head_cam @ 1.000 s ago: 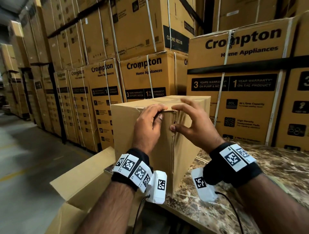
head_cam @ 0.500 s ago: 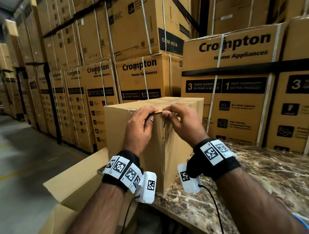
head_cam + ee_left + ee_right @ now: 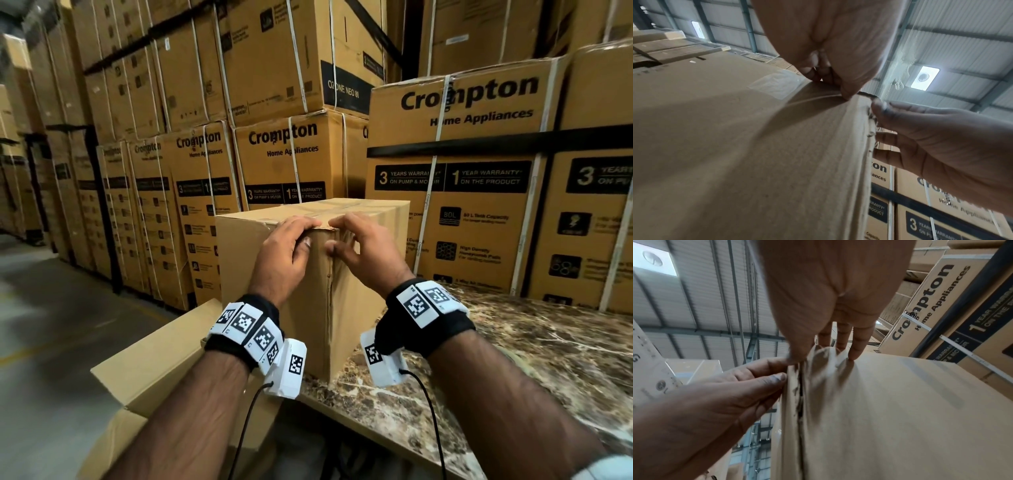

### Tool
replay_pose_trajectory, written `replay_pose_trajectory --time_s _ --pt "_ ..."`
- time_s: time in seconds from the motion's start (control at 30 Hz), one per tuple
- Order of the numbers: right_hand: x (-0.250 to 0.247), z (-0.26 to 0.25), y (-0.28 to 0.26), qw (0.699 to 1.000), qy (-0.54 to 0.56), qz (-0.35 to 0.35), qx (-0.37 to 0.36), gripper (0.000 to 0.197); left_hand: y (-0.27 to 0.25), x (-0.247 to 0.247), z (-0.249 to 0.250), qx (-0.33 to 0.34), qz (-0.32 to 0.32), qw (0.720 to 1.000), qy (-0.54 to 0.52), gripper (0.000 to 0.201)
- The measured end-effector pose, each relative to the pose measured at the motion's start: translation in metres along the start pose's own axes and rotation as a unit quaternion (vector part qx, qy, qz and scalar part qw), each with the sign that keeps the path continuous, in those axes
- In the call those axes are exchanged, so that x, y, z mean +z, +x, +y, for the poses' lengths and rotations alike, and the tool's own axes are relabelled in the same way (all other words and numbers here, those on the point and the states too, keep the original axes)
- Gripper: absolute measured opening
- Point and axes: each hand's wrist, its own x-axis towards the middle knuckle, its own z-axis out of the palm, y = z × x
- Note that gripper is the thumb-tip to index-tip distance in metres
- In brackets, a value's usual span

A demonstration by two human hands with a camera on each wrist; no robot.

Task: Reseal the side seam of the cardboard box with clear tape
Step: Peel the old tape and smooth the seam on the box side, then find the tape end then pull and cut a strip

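Observation:
A plain cardboard box [image 3: 236,260] stands on the corner of a marble table [image 3: 513,359], its split side seam [image 3: 330,301] facing me. My left hand [image 3: 308,233] grips the top edge just left of the seam, fingers curled over it and thumb on the face. My right hand [image 3: 337,234] touches the top edge right of the seam, thumb against the side. In the right wrist view its fingers [image 3: 856,347] lie nearly straight on crinkled clear tape [image 3: 824,356] at the top of the gaping seam [image 3: 800,402]. A clear tape patch [image 3: 777,84] sticks to the left face.
Strapped Crompton cartons [image 3: 479,192] are stacked high behind and to the right of the table. An open brown carton [image 3: 147,370] sits below the table's left corner. A concrete aisle [image 3: 51,325] runs along the left. No tape roll is in view.
The two hands have drawn closer together at the top of the seam. My right fingers moved from above the box's side onto its top edge.

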Motion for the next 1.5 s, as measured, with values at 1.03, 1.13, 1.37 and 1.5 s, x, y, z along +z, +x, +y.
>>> replay_pose_trajectory --time_s 1.03,1.13,1.37,1.5 --pt "-0.107 0.065 -0.158 0.815 -0.32 -0.434 0.211 0.038 -0.095 0.133 0.117 -0.076 -0.321 0.942 0.056 0.011" --pt "-0.109 0.058 -0.153 0.82 -0.31 -0.438 0.201 0.032 -0.097 0.126 0.117 -0.117 -0.321 0.938 0.05 0.014" --pt "-0.115 0.032 -0.128 0.902 -0.242 -0.316 0.166 0.025 -0.08 0.096 0.099 -0.227 -0.306 0.921 -0.077 0.044" --pt "-0.106 0.021 -0.116 0.942 -0.189 -0.228 0.16 0.027 -0.067 0.079 0.097 -0.223 -0.239 0.937 -0.127 0.045"
